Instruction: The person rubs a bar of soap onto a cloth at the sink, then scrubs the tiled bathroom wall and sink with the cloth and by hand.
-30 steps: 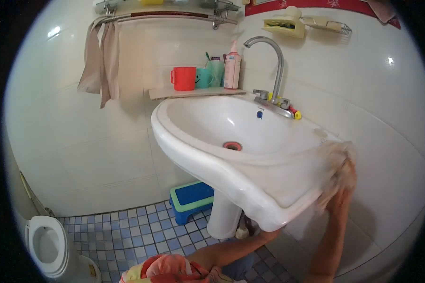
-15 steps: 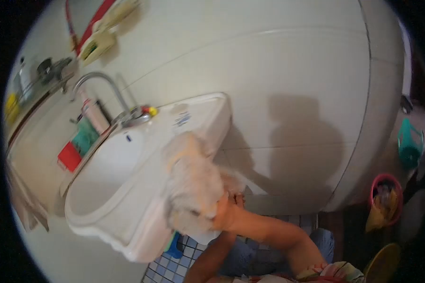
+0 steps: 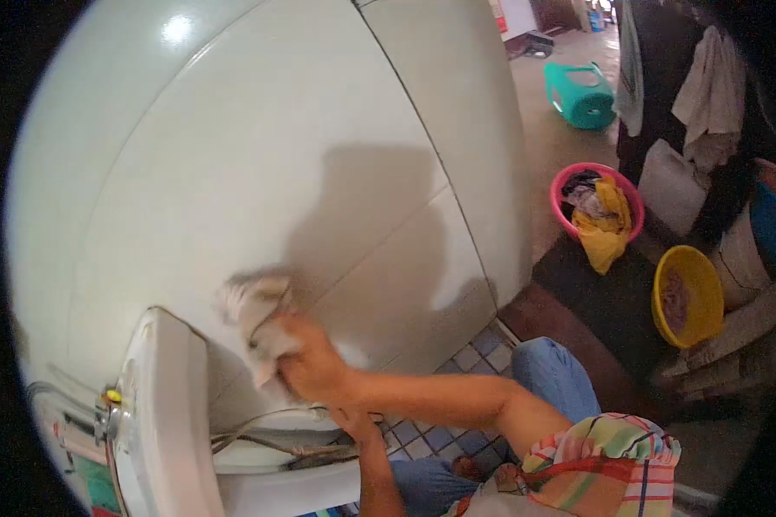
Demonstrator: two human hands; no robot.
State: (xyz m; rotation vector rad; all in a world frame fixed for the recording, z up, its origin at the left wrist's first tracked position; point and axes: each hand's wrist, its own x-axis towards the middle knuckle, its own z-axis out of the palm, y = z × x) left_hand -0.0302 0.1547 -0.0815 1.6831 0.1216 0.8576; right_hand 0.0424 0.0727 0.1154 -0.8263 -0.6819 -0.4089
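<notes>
A greyish-white cloth (image 3: 259,312), blurred by motion, is bunched in my right hand (image 3: 312,360). It shows in front of the white tiled wall (image 3: 319,112), right of the white basin's end (image 3: 166,388); whether it touches the wall cannot be told. My left hand (image 3: 353,422) is low beside the basin, just below the right wrist. Its fingers are mostly hidden, so their pose is unclear. Hoses (image 3: 293,444) run close to it, above the white pedestal (image 3: 293,489).
Faucet parts (image 3: 104,422) are at the far left. On the right stand a pink basin (image 3: 558,196) with clothes, a yellow basin (image 3: 713,302) and a tipped green stool (image 3: 590,108). Cloths (image 3: 711,90) hang at the upper right. Blue and white tiles (image 3: 448,431) cover the floor.
The view has swung right, away from the sink bowl. The cloth in my right hand has left the basin top and is now in front of the wall beside it.
</notes>
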